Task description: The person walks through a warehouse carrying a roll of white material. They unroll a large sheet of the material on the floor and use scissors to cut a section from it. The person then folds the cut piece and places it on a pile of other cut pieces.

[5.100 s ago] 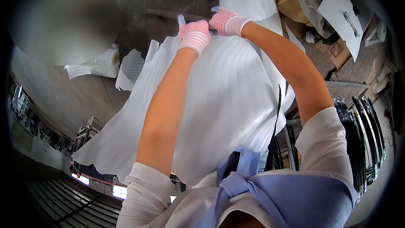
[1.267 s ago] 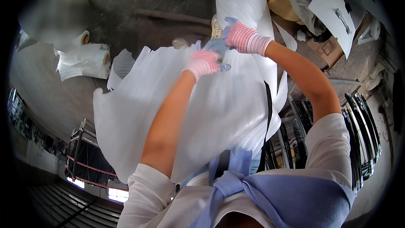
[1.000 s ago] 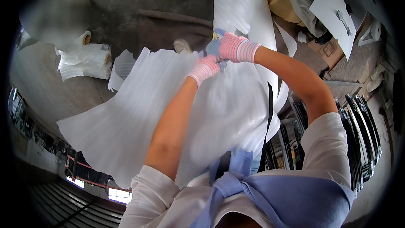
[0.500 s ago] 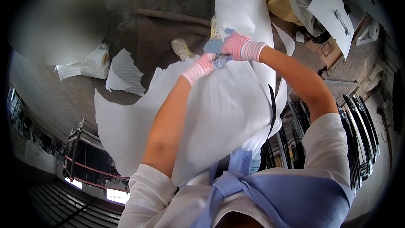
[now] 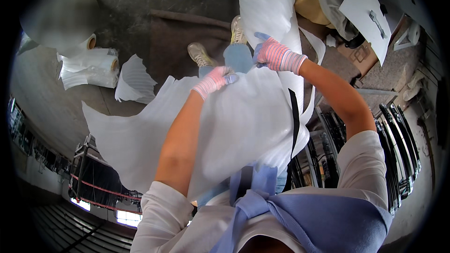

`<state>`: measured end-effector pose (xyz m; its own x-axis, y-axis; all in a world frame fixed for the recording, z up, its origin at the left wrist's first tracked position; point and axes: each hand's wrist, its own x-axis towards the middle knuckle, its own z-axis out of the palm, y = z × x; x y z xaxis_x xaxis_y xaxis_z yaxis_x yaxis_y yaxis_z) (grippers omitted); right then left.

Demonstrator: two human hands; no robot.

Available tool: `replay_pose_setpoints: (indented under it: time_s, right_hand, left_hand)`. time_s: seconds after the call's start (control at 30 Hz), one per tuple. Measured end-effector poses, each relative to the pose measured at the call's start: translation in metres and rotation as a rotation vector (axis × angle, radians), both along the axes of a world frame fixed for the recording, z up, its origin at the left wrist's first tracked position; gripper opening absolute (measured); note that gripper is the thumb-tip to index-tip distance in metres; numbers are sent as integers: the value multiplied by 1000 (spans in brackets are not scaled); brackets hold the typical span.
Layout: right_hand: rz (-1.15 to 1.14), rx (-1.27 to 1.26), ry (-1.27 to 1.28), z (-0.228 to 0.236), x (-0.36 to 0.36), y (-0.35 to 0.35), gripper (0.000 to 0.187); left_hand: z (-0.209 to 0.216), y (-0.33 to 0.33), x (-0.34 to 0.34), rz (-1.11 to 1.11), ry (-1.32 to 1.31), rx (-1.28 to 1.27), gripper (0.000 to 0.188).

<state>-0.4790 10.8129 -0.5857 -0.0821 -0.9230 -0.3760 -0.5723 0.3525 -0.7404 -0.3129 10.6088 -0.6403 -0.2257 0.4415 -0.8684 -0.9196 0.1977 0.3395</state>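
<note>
A wide white foam sheet hangs in front of my body, its upper left border ragged. My left hand, in a pink striped glove with blue-grey fingertips, pinches the sheet's far edge. To the right, my right hand wears a matching glove and is closed at the same edge, with thumb or finger pointing left; its grip is partly hidden. Beyond it a long white foam length, seemingly rolled or folded, reaches to the top of the view. A black strip runs along the sheet's right side.
Plastic-wrapped rolls and a torn foam piece lie at left on the floor. A brown mat is under my shoes. At right are a white panel with a handle, a cardboard piece and racked dark strips.
My hands have moved apart: the left one back toward me and left, the right one slightly right. The sheet's left part has swung farther left, and its edge between my hands is drawn out.
</note>
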Motion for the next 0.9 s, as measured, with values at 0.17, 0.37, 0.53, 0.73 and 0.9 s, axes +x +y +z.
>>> replay_pose_setpoints:
  time_s: [0.17, 0.37, 0.53, 0.73, 0.9]
  right_hand:
    - [34, 99, -22, -1, -4, 28, 14]
    - [-38, 144, -26, 1, -5, 65, 11]
    - [68, 242, -4, 16, -21, 67, 12]
    - [79, 280, 35, 14, -23, 57, 8]
    - [186, 581, 130, 31, -24, -2, 20]
  left_hand:
    - [12, -17, 11, -98, 27, -18, 29]
    - [-4, -42, 60, -131, 17, -180, 37]
    - [-31, -78, 106, -141, 7, -244, 40]
    - [23, -77, 36, -1070, 225, -603, 76]
    - [120, 21, -89, -1026, 264, -437, 83]
